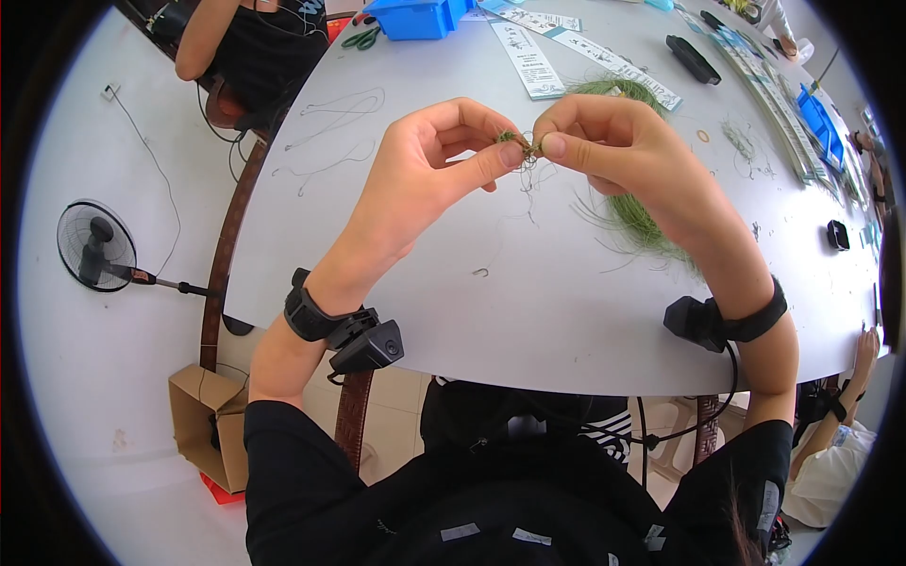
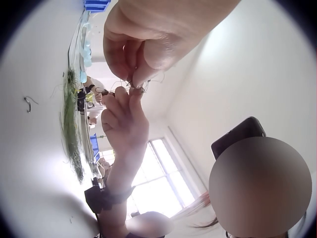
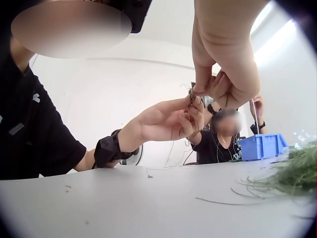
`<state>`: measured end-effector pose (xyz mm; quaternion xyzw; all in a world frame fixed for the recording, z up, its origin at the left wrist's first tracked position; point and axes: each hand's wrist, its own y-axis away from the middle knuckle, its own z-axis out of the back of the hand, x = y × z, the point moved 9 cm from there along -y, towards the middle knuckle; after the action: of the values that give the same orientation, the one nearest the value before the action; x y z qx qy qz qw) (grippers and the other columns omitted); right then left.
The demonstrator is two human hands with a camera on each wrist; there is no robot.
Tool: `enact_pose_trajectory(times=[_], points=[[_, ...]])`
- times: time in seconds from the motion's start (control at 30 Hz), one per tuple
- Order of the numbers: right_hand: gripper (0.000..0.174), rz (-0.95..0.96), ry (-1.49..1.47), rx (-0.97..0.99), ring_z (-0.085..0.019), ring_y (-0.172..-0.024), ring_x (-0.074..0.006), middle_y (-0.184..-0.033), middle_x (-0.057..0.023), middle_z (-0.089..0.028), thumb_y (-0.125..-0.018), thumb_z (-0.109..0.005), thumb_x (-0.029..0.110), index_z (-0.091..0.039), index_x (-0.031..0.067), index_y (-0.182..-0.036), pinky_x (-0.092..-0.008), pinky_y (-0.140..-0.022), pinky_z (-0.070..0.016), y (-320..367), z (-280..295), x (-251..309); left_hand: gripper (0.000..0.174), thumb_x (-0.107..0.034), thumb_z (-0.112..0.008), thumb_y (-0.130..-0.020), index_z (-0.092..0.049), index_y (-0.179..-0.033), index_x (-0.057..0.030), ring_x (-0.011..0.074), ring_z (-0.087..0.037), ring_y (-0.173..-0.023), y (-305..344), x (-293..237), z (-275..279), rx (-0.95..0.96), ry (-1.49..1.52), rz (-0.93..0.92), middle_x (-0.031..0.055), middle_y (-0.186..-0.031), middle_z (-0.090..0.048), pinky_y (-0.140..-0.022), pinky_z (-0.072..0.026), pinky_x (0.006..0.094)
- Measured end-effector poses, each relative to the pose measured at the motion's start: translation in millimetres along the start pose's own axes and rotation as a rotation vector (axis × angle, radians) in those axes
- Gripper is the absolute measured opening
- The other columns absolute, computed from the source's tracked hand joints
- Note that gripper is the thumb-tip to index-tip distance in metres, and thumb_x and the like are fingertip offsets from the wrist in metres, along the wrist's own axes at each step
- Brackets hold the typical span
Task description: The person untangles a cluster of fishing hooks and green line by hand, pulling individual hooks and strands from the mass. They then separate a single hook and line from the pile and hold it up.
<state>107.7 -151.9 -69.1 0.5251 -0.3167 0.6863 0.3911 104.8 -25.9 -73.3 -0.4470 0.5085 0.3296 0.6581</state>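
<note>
Above the table, the fingers and thumb of my left hand [image 1: 425, 170] pinch a small tangle of green-brown line [image 1: 527, 151]. My right hand [image 1: 628, 141] pinches the same tangle from the other side, the fingertips of both hands close together. Thin loose strands hang below it, and a small hook [image 3: 187, 142] shows under the fingers in the right wrist view. Much of the tangle is hidden by the fingertips. Beneath and beside my right hand lies a large bundle of green line [image 1: 642, 226]. A single fish hook [image 1: 481, 273] lies on the table nearer my body.
Fine lines with hooks [image 1: 330, 118] lie at the table's left. Printed card strips [image 1: 528, 61], a blue bin [image 1: 415, 17] and green-handled scissors [image 1: 361, 39] are at the far side. A black tray [image 1: 693, 60] sits far right. Another person [image 1: 269, 57] sits across the left corner.
</note>
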Motion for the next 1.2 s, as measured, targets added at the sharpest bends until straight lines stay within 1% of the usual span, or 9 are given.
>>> enact_pose_trajectory(times=[0.37,0.47,0.57,0.67,0.87,0.97,1.07,1.17,1.2], points=[[0.025,-0.108,-0.19,0.056,-0.026,-0.05,-0.0036,-0.058,0.008,-0.035,-0.084,-0.063,0.027,-0.063,0.0029,-0.093,-0.0197,-0.048,-0.0197,-1,-5,-12,0.015,-0.014,-0.064,-0.083,-0.059,-0.092,-0.0034,0.0082,-0.054,-0.075,1,0,-1,0.004,0.036,0.006,0.0023,-0.082,-0.061,-0.066,-0.0425,0.0224],[0.024,-0.141,-0.27,0.101,-0.025,-0.05,-0.0031,-0.057,0.0084,-0.034,-0.084,-0.063,0.026,-0.063,0.0033,-0.091,-0.0202,-0.047,-0.0187,-2,-8,-16,0.014,-0.014,-0.064,-0.083,-0.06,-0.091,-0.0034,0.0079,-0.054,-0.075,1,0,1,-0.008,0.022,0.002,0.0022,-0.082,-0.061,-0.065,-0.0422,0.0218],[0.02,-0.154,-0.245,0.125,-0.021,-0.05,-0.001,-0.06,0.0102,-0.03,-0.089,-0.057,0.026,-0.058,0.0062,-0.088,-0.0188,-0.046,-0.0165,-1,-12,-17,0.014,-0.014,-0.065,-0.082,-0.06,-0.09,-0.0035,0.0075,-0.055,-0.075,2,-2,2,-0.025,-0.012,0.008,0.0017,-0.08,-0.061,-0.063,-0.0416,0.0208],[0.021,-0.169,-0.282,0.104,-0.024,-0.05,-0.0027,-0.056,0.0089,-0.032,-0.084,-0.063,0.025,-0.061,0.0045,-0.087,-0.0205,-0.047,-0.0178,-1,-11,-18,0.013,-0.013,-0.066,-0.082,-0.061,-0.09,-0.0036,0.0072,-0.056,-0.074,3,-2,3,-0.038,-0.045,0.03,0.0012,-0.079,-0.062,-0.062,-0.0409,0.02],[0.023,-0.193,-0.274,0.107,-0.024,-0.05,-0.0023,-0.057,0.0089,-0.032,-0.083,-0.063,0.027,-0.061,0.004,-0.085,-0.0202,-0.047,-0.0179,-1,-12,-20,0.013,-0.013,-0.067,-0.082,-0.061,-0.09,-0.0038,0.0064,-0.056,-0.074,4,-3,3,-0.042,-0.075,0.031,0.001,-0.079,-0.062,-0.06,-0.04,0.0195],[0.02,-0.145,-0.201,0.099,-0.024,-0.049,-0.0005,-0.058,0.01,-0.033,-0.087,-0.058,0.026,-0.058,0.0062,-0.084,-0.019,-0.046,-0.0166,0,-10,-18,0.014,-0.014,-0.067,-0.081,-0.061,-0.089,-0.0039,0.0061,-0.055,-0.074,3,-2,4,-0.067,-0.075,0.024,0.0007,-0.079,-0.061,-0.06,-0.0396,0.0194],[0.019,-0.042,-0.019,0.05,-0.027,-0.05,-0.0001,-0.059,0.0093,-0.037,-0.085,-0.06,0.025,-0.058,0.0062,-0.082,-0.0187,-0.045,-0.0174,0,-11,-5,0.015,-0.015,-0.067,-0.081,-0.061,-0.089,-0.004,0.006,-0.054,-0.074,3,-4,4,-0.063,-0.072,0.006,0.0005,-0.079,-0.061,-0.06,-0.0393,0.0195],[0.019,0.034,0.041,0.033,-0.029,-0.05,-0.0003,-0.059,0.0089,-0.04,-0.083,-0.061,0.024,-0.059,0.0061,-0.081,-0.0187,-0.045,-0.0178,-1,-9,-1,0.015,-0.015,-0.067,-0.081,-0.061,-0.09,-0.0041,0.0058,-0.054,-0.074,3,-5,4,-0.066,-0.101,-0.011,0.0004,-0.079,-0.06,-0.06,-0.0391,0.0195],[0.019,0.026,0.04,0.028,-0.029,-0.049,-0.0003,-0.059,0.009,-0.04,-0.083,-0.061,0.025,-0.059,0.0059,-0.082,-0.0188,-0.045,-0.0177,-1,-9,-1,0.015,-0.014,-0.067,-0.081,-0.061,-0.09,-0.0041,0.0058,-0.053,-0.074,3,-6,4,-0.07,-0.109,-0.016,0.0004,-0.079,-0.06,-0.06,-0.0391,0.0195]])
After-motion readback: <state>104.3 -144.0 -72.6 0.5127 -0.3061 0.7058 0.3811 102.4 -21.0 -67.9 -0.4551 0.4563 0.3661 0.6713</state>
